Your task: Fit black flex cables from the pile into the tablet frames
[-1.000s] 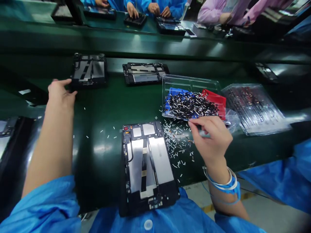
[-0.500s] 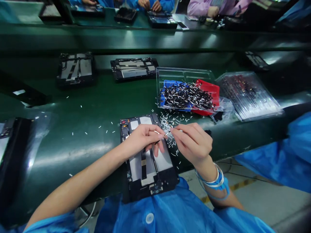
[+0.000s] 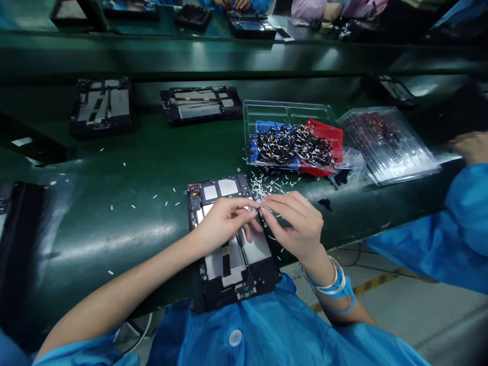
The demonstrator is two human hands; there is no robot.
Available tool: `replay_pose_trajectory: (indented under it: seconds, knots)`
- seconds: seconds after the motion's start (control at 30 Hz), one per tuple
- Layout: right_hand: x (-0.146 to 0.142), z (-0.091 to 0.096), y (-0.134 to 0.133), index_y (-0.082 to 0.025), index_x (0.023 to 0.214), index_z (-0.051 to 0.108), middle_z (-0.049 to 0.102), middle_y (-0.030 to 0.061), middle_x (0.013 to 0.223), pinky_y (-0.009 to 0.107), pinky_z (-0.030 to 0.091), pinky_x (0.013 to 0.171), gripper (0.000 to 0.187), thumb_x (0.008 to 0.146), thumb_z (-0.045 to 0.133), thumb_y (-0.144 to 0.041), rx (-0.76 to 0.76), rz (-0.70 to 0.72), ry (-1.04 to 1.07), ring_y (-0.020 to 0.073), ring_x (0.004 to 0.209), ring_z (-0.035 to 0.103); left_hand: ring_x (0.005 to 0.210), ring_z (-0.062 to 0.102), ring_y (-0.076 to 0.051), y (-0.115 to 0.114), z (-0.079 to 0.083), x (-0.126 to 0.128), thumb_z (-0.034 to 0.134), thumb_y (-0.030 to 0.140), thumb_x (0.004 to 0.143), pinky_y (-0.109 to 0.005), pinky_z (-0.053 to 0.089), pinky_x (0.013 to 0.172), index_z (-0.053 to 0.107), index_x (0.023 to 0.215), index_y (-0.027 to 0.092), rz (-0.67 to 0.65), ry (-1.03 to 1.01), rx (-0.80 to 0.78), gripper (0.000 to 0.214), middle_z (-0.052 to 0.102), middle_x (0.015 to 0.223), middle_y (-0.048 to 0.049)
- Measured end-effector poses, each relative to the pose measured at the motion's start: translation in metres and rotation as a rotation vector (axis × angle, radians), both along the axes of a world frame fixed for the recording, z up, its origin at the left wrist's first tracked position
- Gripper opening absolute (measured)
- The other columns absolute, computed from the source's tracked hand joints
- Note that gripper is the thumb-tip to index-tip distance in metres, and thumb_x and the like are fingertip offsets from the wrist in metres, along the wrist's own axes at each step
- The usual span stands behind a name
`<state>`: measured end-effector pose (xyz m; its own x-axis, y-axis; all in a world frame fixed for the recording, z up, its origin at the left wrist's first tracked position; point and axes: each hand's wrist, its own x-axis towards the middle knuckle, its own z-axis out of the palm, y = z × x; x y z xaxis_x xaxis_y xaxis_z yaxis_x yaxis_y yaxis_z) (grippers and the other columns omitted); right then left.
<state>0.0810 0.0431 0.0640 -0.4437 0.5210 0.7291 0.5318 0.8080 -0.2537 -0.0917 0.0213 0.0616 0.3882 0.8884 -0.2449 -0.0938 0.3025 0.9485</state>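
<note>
An opened tablet (image 3: pixel 263 284) with bare white battery panels and black circuit parts lies at the bench's front edge, against my blue smock. Over its upper right part, my left hand (image 3: pixel 224 218) pinches a tiny black strip (image 3: pixel 259 207) between thumb and forefinger. My right hand (image 3: pixel 299 221) meets it there, thumb and forefinger closed at the strip's other end. Fingertips partly hide the strip, so its exact shape is unclear. Many small white slips (image 3: pixel 260 187) are scattered on the green bench just beyond my fingers.
A clear plastic tray (image 3: pixel 247 109) holds blue and red pieces under a heap of black-and-white strips (image 3: pixel 293 147). Right of it lie stacked clear trays (image 3: pixel 396 152). More opened tablets (image 3: pixel 202 104) stand behind. A co-worker's sleeve (image 3: pixel 457 218) and hand (image 3: pixel 473 145) are at right.
My right hand has moved slightly left, and its fingertips now meet the left hand's at the strip. A co-worker's hand has come into view at the right. The view has shifted slightly.
</note>
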Motion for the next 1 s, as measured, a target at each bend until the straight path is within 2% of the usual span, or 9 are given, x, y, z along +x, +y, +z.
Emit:
replay_pose_trajectory:
  seconds: [0.1,0.17,0.27,0.37,0.43,0.57,0.73,0.9,1.0]
  knots:
    - [-0.003,-0.001,-0.002,-0.016,0.080,0.065,0.074,0.0052,0.076,0.029,0.054,0.062,0.008,0.080,0.063,-0.008,-0.039,0.003,-0.006,0.0153,0.070,0.065,0.051,0.063,-0.011,-0.002,0.001,0.001,0.052,0.019,0.088,-0.017,0.041,0.042,0.068,0.104,0.013,0.003,0.129,0.124,0.024,0.070,0.072,-0.0053]
    - [0.000,-0.003,0.001,-0.017,0.076,0.064,0.073,0.0040,0.075,0.028,0.054,0.062,0.011,0.080,0.062,-0.008,-0.031,-0.025,-0.027,0.0147,0.068,0.065,0.056,0.064,-0.011,-0.002,0.000,0.001,0.049,0.018,0.089,-0.017,0.043,0.043,0.068,0.106,0.014,-0.035,0.144,0.133,0.026,0.071,0.077,-0.0060]
    - [0.009,-0.008,0.008,-0.018,0.074,0.064,0.072,0.0017,0.069,0.027,0.051,0.057,0.012,0.082,0.061,-0.010,0.043,-0.184,-0.098,0.0142,0.063,0.063,0.067,0.069,-0.016,-0.001,-0.006,0.001,0.044,0.020,0.092,-0.019,0.047,0.044,0.060,0.120,0.012,-0.079,-0.008,-0.017,0.033,0.072,0.093,-0.0115]
    - [0.014,-0.009,0.008,-0.017,0.089,0.068,0.074,0.0053,0.079,0.029,0.051,0.061,0.014,0.083,0.059,-0.008,0.070,-0.349,-0.131,0.0164,0.069,0.065,0.080,0.070,-0.019,0.002,-0.012,0.002,0.043,0.021,0.093,-0.023,0.054,0.054,0.049,0.128,0.007,-0.022,-0.137,-0.117,0.038,0.070,0.103,-0.0171]
    - [0.010,-0.007,0.003,-0.016,0.096,0.068,0.074,0.0080,0.088,0.030,0.053,0.068,0.019,0.083,0.058,-0.007,0.019,-0.287,-0.099,0.0176,0.078,0.066,0.084,0.070,-0.020,0.002,-0.014,0.001,0.043,0.022,0.094,-0.024,0.055,0.059,0.043,0.132,0.007,0.007,-0.152,-0.087,0.042,0.069,0.104,-0.0173]
    - [-0.004,-0.004,-0.011,-0.015,0.086,0.069,0.073,0.0069,0.081,0.031,0.054,0.067,0.012,0.083,0.060,-0.008,-0.066,-0.074,-0.064,0.0170,0.075,0.063,0.072,0.066,-0.015,-0.003,-0.011,0.002,0.042,0.020,0.094,-0.027,0.054,0.066,0.034,0.142,0.014,-0.009,-0.044,0.031,0.049,0.069,0.094,-0.0088]
    - [-0.010,-0.007,-0.013,-0.017,0.082,0.068,0.074,0.0044,0.080,0.030,0.053,0.064,0.012,0.084,0.059,-0.009,-0.129,-0.014,-0.054,0.0152,0.072,0.063,0.074,0.063,-0.017,-0.009,-0.005,0.003,0.041,0.018,0.094,-0.032,0.053,0.073,0.029,0.148,0.021,-0.037,0.124,0.171,0.055,0.068,0.096,-0.0060]
    - [-0.001,-0.009,-0.008,-0.017,0.078,0.067,0.073,0.0027,0.074,0.028,0.051,0.061,0.013,0.081,0.059,-0.008,-0.065,-0.055,-0.091,0.0145,0.066,0.062,0.070,0.063,-0.017,-0.009,-0.005,0.003,0.041,0.018,0.094,-0.031,0.054,0.070,0.025,0.150,0.021,-0.065,0.125,0.166,0.059,0.068,0.090,-0.0065]
    - [0.012,-0.010,-0.001,-0.017,0.092,0.070,0.072,0.0035,0.075,0.030,0.049,0.060,0.019,0.083,0.056,-0.008,-0.022,-0.277,-0.139,0.0165,0.066,0.062,0.079,0.068,-0.019,-0.006,-0.007,0.001,0.042,0.020,0.094,-0.026,0.054,0.062,0.012,0.153,0.022,-0.049,-0.039,0.029,0.066,0.068,0.101,-0.0121]
